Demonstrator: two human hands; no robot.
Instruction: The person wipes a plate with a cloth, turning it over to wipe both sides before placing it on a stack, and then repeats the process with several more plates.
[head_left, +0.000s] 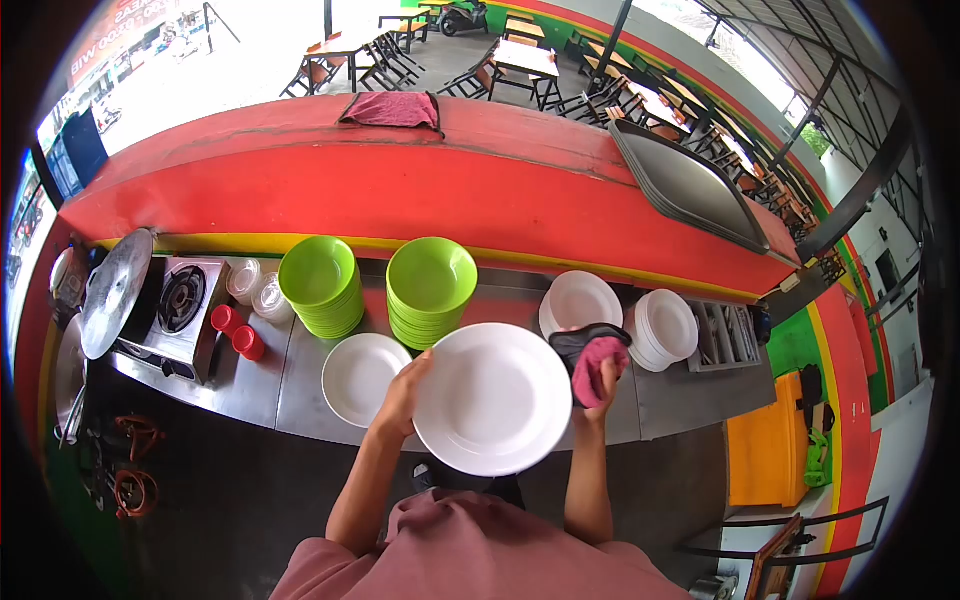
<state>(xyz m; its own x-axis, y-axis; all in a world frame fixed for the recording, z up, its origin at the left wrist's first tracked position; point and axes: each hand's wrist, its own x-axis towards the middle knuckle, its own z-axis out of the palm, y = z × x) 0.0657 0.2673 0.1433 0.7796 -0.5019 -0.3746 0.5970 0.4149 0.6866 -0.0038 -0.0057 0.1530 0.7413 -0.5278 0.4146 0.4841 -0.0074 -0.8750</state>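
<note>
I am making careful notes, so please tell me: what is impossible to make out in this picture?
All in the head view:
- Underside of the held dish: its inner face is toward the camera.
- Most of the left hand's fingers: behind that dish.
- Lower part of the white dishes: covered by the cloth.
- Full text of the banner: cut by the picture's edge.

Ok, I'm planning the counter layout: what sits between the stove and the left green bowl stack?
Clear containers and two red containers, shown in the head view.
</note>
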